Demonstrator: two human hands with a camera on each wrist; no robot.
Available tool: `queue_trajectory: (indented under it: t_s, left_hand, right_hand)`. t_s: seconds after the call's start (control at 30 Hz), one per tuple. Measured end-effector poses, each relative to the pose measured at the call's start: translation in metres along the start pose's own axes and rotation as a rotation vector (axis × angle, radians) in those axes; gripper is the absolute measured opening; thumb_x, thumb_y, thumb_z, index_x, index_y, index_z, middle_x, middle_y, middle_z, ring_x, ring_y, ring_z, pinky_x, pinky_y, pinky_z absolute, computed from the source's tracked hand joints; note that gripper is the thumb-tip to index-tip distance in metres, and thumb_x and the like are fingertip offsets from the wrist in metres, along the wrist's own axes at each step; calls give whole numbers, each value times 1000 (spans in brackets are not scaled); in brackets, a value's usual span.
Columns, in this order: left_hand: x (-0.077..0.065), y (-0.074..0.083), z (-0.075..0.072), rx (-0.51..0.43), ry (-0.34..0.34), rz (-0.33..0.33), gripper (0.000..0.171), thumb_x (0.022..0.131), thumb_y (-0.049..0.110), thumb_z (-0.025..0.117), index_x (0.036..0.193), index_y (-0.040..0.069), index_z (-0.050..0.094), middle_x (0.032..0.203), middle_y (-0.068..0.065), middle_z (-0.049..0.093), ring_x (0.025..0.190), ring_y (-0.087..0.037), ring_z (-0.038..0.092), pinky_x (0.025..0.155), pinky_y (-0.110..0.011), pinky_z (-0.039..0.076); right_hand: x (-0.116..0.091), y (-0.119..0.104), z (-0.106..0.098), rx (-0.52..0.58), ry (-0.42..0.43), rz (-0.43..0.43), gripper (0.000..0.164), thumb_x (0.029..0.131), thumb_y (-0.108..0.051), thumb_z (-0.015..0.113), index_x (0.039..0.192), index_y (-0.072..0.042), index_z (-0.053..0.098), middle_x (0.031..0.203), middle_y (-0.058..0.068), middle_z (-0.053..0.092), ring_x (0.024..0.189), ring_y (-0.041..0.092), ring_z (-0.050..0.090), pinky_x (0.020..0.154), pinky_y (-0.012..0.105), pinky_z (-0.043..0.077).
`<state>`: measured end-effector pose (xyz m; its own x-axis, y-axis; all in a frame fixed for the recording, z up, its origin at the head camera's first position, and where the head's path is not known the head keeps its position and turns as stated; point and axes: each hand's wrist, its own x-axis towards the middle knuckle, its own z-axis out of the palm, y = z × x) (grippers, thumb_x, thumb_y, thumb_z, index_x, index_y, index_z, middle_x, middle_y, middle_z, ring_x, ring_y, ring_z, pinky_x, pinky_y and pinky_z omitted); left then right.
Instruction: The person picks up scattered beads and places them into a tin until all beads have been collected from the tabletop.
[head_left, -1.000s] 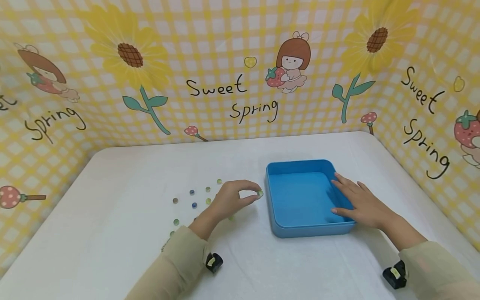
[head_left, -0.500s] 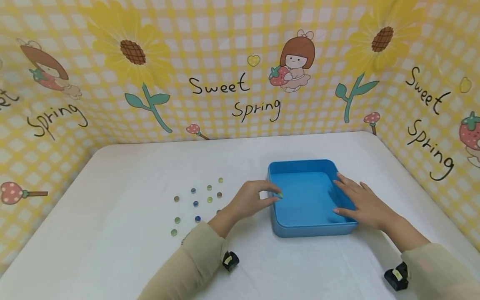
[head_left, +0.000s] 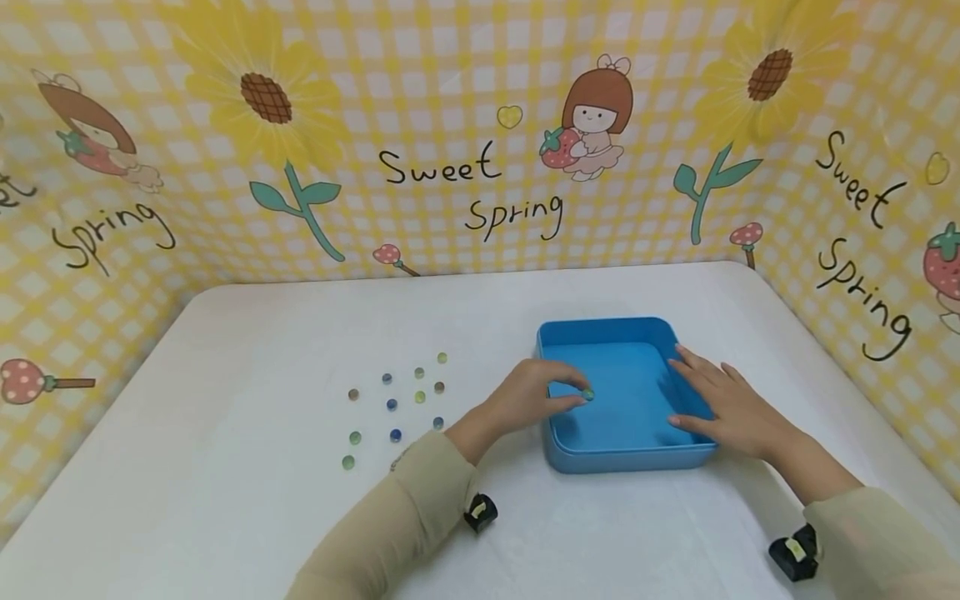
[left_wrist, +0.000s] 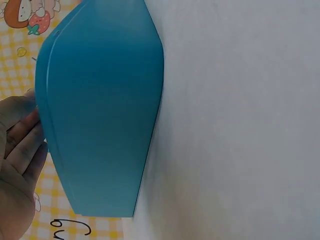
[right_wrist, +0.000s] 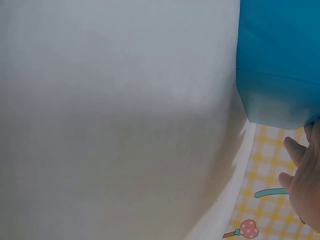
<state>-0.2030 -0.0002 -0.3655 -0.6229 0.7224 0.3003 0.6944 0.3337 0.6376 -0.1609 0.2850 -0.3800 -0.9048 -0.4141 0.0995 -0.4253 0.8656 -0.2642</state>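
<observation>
Between thumb and fingertips my left hand pinches a small greenish glass marble, held over the inside of a blue rectangular box. In the left wrist view that hand shows beside the box wall, and the marble is hidden there. At the box's right side, my right hand rests on the rim with its fingers spread and fairly straight. The right wrist view shows part of the right hand against the box's outer wall.
Several loose marbles in blue, green, yellowish and brown lie left of the box, a blue marble among them. All stand on a white tabletop. A yellow checked cloth rises behind and at the sides.
My left hand has moved right with the pinched marble, from beside the box to over its inside. My right hand has stayed at the right rim.
</observation>
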Motion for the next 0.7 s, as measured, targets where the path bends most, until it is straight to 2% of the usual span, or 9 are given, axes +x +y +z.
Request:
queue_trajectory:
  t_s: [0.37, 0.6, 0.7]
  left_hand:
    - [18, 4, 9, 17, -130, -49, 19, 82, 13, 60, 100, 8, 63, 94, 4, 62, 91, -9, 55, 78, -18, 44]
    - [31, 6, 13, 110, -190, 1, 18, 82, 18, 59, 99, 12, 64, 95, 6, 62, 90, -5, 55, 77, -15, 43]
    - [36, 7, 14, 129, -225, -4, 18, 82, 19, 60, 98, 13, 64, 95, 7, 62, 90, -2, 54, 78, -15, 42]
  right_hand:
    - [1, 2, 1, 14, -3, -5, 75, 79, -45, 55, 133, 0, 26, 140, 16, 16, 124, 37, 16, 97, 56, 5]
    - [0, 1, 0, 18, -3, -5, 75, 79, -44, 56, 132, 0, 27, 140, 17, 17, 124, 37, 17, 96, 57, 7]
    - [0, -1, -1, 13, -3, -2, 75, 79, -44, 56, 132, 1, 27, 139, 17, 17, 123, 38, 17, 96, 58, 7]
